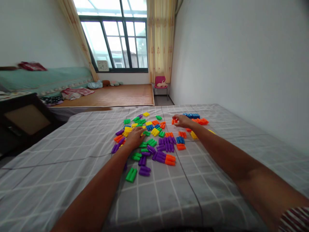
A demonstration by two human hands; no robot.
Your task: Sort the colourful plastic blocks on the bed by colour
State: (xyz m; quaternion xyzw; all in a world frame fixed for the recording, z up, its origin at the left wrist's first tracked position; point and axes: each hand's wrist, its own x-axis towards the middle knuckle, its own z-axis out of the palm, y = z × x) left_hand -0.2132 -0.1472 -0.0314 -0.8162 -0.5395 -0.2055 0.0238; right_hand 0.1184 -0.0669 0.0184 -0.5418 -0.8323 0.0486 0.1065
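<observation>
A loose pile of plastic toy blocks, each shaped like short joined tubes, lies on the grey checked sheet. My left hand [135, 138] rests over the left part of the pile, its fingers stretched across yellow blocks [127, 130] and green blocks [146, 133]. To the right, my right hand [182, 121] has its fingers curled down around an orange block [174, 122]. Beyond its wrist are a blue row [191, 115] and an orange row [201, 121] of blocks. Purple blocks [167, 144], partly joined, lie between the hands and closer to me.
The blocks lie on a bed [217, 193] with a white wall [241, 64] to its right. Farther off are a low mat-covered platform [120, 95], a pink chair [160, 80] and a window [116, 42]. A dark cabinet [19, 119] stands at the left.
</observation>
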